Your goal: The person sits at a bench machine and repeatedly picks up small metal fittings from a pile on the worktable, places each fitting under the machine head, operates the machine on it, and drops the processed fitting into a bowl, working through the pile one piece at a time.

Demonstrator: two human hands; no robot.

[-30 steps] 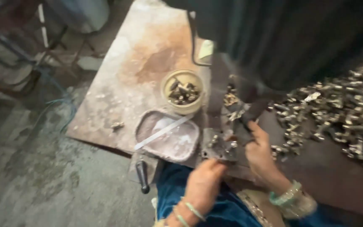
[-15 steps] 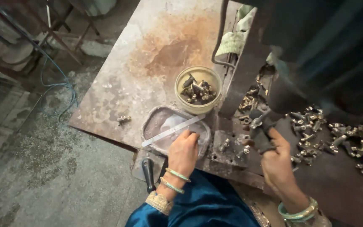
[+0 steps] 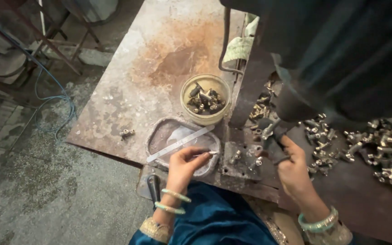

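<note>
Closest in, the left hand [image 3: 183, 167] with its green bangles sits over the shallow grey tray [image 3: 159, 136], fingers pinched shut on a small pale stick-like piece [image 3: 207, 154] right above the tray's near rim; a flat metal strip [image 3: 180, 143] lies slantwise across that tray. The right hand [image 3: 292, 170] is just beside the small metal block [image 3: 243, 159], fingers curled around something dark, can't tell what exactly; further back there's a yellowish bowl [image 3: 205, 119] full of little metal fittings [image 3: 205, 99] on the rusty table [image 3: 137, 81], and a big loose pile of fittings [image 3: 377, 145] off to the right.
</note>
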